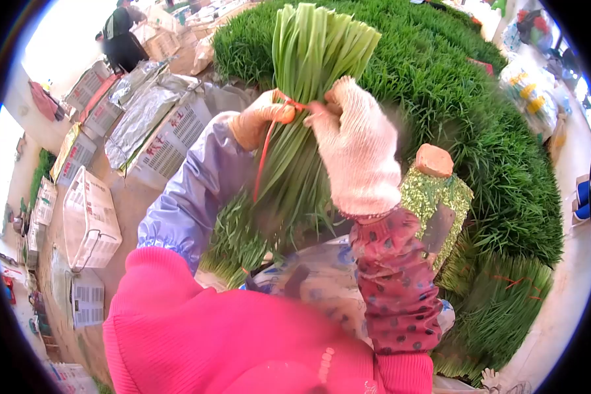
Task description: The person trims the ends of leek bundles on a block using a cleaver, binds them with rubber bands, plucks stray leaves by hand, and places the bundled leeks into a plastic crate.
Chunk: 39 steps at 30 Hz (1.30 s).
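Note:
A bundle of garlic chives (318,49) stands before me, pale cut ends up and dark leaves hanging down. My left hand (259,119), in a worn glove with an orange fingertip, is closed round the left side of the bundle. A thin red tie (264,161) crosses the stalks, one end hanging loose below that hand. On the other side, my right hand (364,148), in a pale knitted glove, has its fingers pinched together at the tie, against the stalks. The back of that glove partly hides its fingertips.
A large heap of loose chives (440,85) spreads ahead and right. Tied bundles (499,308) lie at lower right. A brick-like block (435,161) rests beside a board covered in green scraps (463,197). White plastic crates (92,220) line the left; another person (121,39) bends farther back.

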Tool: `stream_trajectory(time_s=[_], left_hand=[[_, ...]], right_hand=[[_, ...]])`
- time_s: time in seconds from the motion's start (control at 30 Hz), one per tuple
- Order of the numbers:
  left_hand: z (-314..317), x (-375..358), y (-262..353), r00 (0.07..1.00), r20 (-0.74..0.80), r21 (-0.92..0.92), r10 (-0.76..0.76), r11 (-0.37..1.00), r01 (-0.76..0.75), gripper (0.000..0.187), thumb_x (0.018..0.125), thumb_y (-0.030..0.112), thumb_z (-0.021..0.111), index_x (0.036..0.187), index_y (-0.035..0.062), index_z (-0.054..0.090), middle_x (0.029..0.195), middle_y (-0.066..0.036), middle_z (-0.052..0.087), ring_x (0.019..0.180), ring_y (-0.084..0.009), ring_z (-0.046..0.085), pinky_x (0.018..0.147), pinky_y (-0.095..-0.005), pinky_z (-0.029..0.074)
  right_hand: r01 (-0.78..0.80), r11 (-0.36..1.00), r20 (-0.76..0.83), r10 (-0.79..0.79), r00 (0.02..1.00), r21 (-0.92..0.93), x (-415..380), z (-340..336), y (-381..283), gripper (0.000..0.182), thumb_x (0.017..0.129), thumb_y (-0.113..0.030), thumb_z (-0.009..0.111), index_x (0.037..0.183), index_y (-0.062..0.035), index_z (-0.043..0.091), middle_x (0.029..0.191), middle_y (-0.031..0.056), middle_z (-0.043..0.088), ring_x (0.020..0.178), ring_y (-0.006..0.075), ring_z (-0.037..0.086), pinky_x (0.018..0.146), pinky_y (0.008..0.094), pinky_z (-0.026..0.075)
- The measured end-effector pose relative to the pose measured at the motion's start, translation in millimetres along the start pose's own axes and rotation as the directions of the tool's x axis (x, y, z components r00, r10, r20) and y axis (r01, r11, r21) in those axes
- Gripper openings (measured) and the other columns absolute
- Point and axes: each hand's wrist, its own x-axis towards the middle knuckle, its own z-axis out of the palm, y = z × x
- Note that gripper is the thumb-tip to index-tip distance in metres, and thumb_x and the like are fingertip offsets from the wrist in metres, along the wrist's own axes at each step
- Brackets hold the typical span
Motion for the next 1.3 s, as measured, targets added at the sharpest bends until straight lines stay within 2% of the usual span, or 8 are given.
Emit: stream_trajectory(time_s=[0.3, 0.4, 0.5, 0.6, 0.73, 0.93, 1.1, 1.3], left_hand=[[20.2, -17.0, 9.4, 0.989, -0.064, 0.218, -0.137, 0.965, 0.148, 0.053, 0.081, 0.03, 0.083, 0.119, -0.0019, 0.065, 0.104, -0.008, 0.071, 0.088, -0.0119, 0.068, 0.077, -0.0273, 0.057], [-5.1, -22.9, -4.6, 0.966, -0.204, 0.255, -0.159, 0.944, 0.209, 0.042, 0.082, 0.02, 0.083, 0.115, 0.0004, 0.065, 0.103, -0.009, 0.071, 0.087, -0.0144, 0.07, 0.078, -0.0288, 0.059], [-4.9, -21.5, -12.4, 0.864, -0.475, 0.206, -0.167, 0.933, 0.294, 0.038, 0.081, 0.015, 0.083, 0.112, 0.0008, 0.066, 0.099, -0.011, 0.073, 0.082, -0.0175, 0.073, 0.074, -0.0309, 0.062], [-25.4, -14.2, -18.4, 0.787, -0.597, 0.14, -0.155, 0.946, 0.293, 0.035, 0.08, 0.01, 0.083, 0.11, 0.0009, 0.067, 0.096, -0.014, 0.074, 0.075, -0.0205, 0.074, 0.068, -0.0323, 0.064], [-40.3, -2.0, -22.3, 0.801, -0.586, 0.053, -0.125, 0.98, 0.191, 0.025, 0.089, 0.012, 0.074, 0.111, 0.002, 0.068, 0.095, -0.011, 0.073, 0.08, -0.0215, 0.072, 0.074, -0.0353, 0.061], [-35.9, -3.7, -4.3, 0.889, -0.456, -0.061, 0.03, 0.996, -0.065, 0.02, 0.09, 0.01, 0.071, 0.11, 0.0052, 0.071, 0.094, -0.005, 0.074, 0.082, -0.0187, 0.072, 0.076, -0.0344, 0.06], [-92.8, 6.4, -16.7, 0.874, -0.485, -0.043, 0.006, 0.999, -0.031, 0.015, 0.091, 0.013, 0.072, 0.105, 0.0086, 0.071, 0.092, -0.003, 0.074, 0.084, -0.0188, 0.072, 0.078, -0.0382, 0.06], [-122.6, -11.9, -19.2, 0.84, -0.542, -0.174, -0.01, 0.98, -0.1, 0.011, 0.09, 0.018, 0.074, 0.098, 0.0127, 0.07, 0.09, -0.002, 0.073, 0.085, -0.0202, 0.072, 0.079, -0.0405, 0.06]], right_hand=[[0.359, 0.521, 0.237, -0.288, 0.928, -0.774, 15.3, -57.6, 49.5, 0.018, 0.09, -0.018, 0.07, 0.1, -0.0079, 0.06, 0.094, 0.0117, 0.067, 0.088, 0.0266, 0.069, 0.076, 0.0392, 0.057], [0.071, 0.535, 0.149, 0.104, 0.983, -0.842, 27.3, -98.3, 79.1, 0.021, 0.092, -0.023, 0.066, 0.105, -0.0082, 0.061, 0.102, 0.0127, 0.069, 0.094, 0.0294, 0.068, 0.086, 0.0422, 0.054], [-0.169, 0.398, 0.157, 0.667, 0.729, -0.902, 26.6, -109.1, 122.5, 0.026, 0.09, -0.023, 0.063, 0.11, -0.0064, 0.067, 0.108, 0.0147, 0.07, 0.096, 0.0296, 0.068, 0.09, 0.0435, 0.051], [-0.176, 0.809, 0.405, 0.454, 0.794, -0.561, -33.4, -55.3, 103.2, 0.06, 0.085, -0.038, 0.068, 0.133, -0.0024, 0.059, 0.133, 0.0209, 0.061, 0.125, 0.0337, 0.058, 0.105, 0.0398, 0.046], [-0.621, 0.784, 0.568, 0.518, 0.639, -0.016, -58.4, 24.5, 38.1, 0.087, 0.08, -0.034, 0.076, 0.146, 0.0047, 0.035, 0.133, 0.0306, 0.056, 0.128, 0.0372, 0.055, 0.107, 0.0401, 0.044], [-0.494, 0.84, 0.526, 0.531, 0.664, -0.224, -84.7, 92.4, 63.7, 0.089, 0.083, -0.015, 0.072, 0.155, -0.0214, 0.02, 0.12, 0.0289, 0.064, 0.114, 0.0448, 0.062, 0.1, 0.0463, 0.048], [-0.245, 0.841, 0.551, 0.51, 0.661, -0.483, -59.2, 71.6, 98.8, 0.072, 0.085, -0.025, 0.072, 0.149, -0.0222, 0.04, 0.118, 0.0226, 0.067, 0.111, 0.0398, 0.064, 0.096, 0.0447, 0.05], [-0.316, 0.903, 0.573, 0.429, 0.698, -0.291, -57.2, 37.3, 134.7, 0.062, 0.084, -0.024, 0.075, 0.14, -0.0094, 0.052, 0.125, 0.0188, 0.067, 0.112, 0.03, 0.066, 0.096, 0.0376, 0.05]])
